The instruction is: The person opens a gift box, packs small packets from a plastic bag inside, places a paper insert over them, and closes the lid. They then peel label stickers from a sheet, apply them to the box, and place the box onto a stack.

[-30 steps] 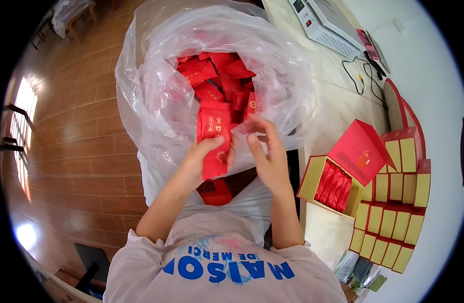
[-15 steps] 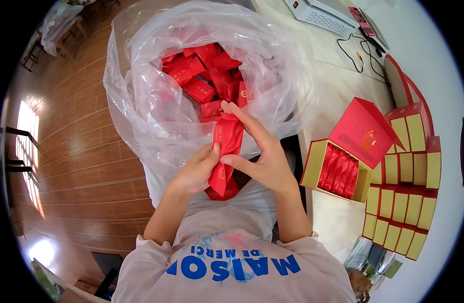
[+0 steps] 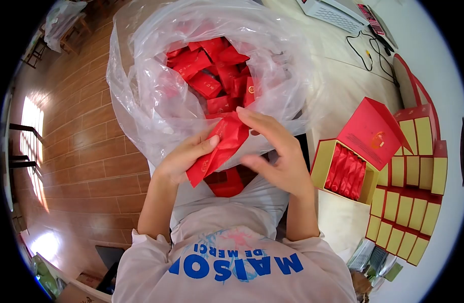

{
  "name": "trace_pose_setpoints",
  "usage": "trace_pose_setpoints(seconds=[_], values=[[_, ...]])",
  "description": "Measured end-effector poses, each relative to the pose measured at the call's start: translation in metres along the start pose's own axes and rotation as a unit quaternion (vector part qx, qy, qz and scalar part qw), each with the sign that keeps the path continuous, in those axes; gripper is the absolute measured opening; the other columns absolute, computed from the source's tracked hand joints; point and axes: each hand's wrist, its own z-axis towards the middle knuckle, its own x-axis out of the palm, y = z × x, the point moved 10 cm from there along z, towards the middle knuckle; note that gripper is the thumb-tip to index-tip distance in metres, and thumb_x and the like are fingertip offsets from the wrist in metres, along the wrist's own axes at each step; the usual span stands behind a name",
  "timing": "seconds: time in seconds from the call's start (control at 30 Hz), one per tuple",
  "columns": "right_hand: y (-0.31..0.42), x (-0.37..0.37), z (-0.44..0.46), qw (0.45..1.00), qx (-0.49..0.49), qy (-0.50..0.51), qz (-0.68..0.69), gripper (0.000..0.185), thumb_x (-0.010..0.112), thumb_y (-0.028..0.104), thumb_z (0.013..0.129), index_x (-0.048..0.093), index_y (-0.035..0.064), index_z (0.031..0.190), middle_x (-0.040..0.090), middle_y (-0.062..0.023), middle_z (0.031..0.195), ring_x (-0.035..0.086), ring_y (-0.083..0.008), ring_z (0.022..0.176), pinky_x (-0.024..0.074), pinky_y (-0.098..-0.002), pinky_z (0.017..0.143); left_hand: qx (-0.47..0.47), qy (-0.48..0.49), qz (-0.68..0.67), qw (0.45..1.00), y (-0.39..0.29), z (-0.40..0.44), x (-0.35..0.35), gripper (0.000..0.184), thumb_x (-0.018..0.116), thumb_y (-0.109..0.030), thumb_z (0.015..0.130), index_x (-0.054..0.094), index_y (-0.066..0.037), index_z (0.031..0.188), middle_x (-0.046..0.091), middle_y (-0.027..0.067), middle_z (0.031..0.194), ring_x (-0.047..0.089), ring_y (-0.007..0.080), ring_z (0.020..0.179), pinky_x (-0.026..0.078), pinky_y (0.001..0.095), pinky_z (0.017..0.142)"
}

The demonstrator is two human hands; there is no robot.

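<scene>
A shiny red foil packet (image 3: 222,145) lies slantwise over my lap, in front of a big clear plastic bag. My left hand (image 3: 184,155) grips it, thumb on top and fingers beneath. The fingers of my right hand (image 3: 278,154) are spread. Its index fingertip is at the packet's upper end, while the blurred thumb stands off the packet's side. Whether that fingertip touches the foil I cannot tell. Several similar red packets (image 3: 205,85) fill the plastic bag (image 3: 156,101). Between my legs shows another red item (image 3: 227,184), partly hidden.
An open red box (image 3: 320,169) with a row of red packets stands on the cream-covered table (image 3: 338,217) to my right. Beyond it are stacked red-and-yellow boxes (image 3: 406,207). A white appliance (image 3: 335,15) and black cables (image 3: 370,53) lie at the far right.
The red packet has tilted, its lower end swinging left with my left hand. My right thumb has come away from the packet, and the right hand has shifted slightly right.
</scene>
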Motion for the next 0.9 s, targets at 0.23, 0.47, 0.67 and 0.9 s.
trace_pose_setpoints(seconds=[0.23,0.47,0.67,0.9], values=[[-0.009,0.004,-0.005,0.994,0.060,-0.089,-0.022,0.045,0.073,0.011,0.079,0.060,0.0016,0.121,0.064,-0.0160,0.115,0.064,-0.0279,0.101,0.0496,-0.0330,0.087,0.014,-0.032,0.027,0.999,0.004,0.005,0.001,0.069,0.060,-0.040,0.092,0.032,-0.002,0.142,0.053,0.0065,0.125,0.053,0.0126,0.110,0.045,0.0273,0.091],[-0.021,-0.008,-0.015,0.984,0.072,-0.158,-0.048,0.024,0.061,0.006,0.089,0.062,-0.0009,0.112,0.070,-0.0136,0.095,0.069,-0.0206,0.083,0.0528,-0.0276,0.073,0.022,0.032,0.033,0.999,0.009,0.012,0.014,0.087,0.080,-0.041,0.074,0.036,-0.004,0.138,0.054,0.0042,0.118,0.053,0.0111,0.104,0.044,0.0280,0.090],[-0.044,-0.020,-0.025,0.970,0.152,-0.153,0.115,0.024,0.059,0.012,0.093,0.063,0.0008,0.114,0.070,-0.0089,0.095,0.065,-0.0136,0.081,0.0520,-0.0271,0.071,0.070,0.017,0.190,0.979,-0.018,0.012,0.028,0.090,0.085,-0.026,0.068,0.034,-0.005,0.138,0.053,0.0021,0.117,0.051,0.0100,0.104,0.043,0.0282,0.091],[-0.013,-0.011,-0.020,0.994,0.060,-0.088,-0.013,0.028,0.062,0.009,0.089,0.062,-0.0011,0.114,0.065,-0.0193,0.091,0.064,-0.0281,0.078,0.0503,-0.0313,0.072,0.048,0.070,0.124,0.989,-0.014,0.011,0.027,0.096,0.085,-0.024,0.067,0.029,-0.004,0.143,0.051,0.0016,0.121,0.051,0.0121,0.106,0.042,0.0293,0.093]])
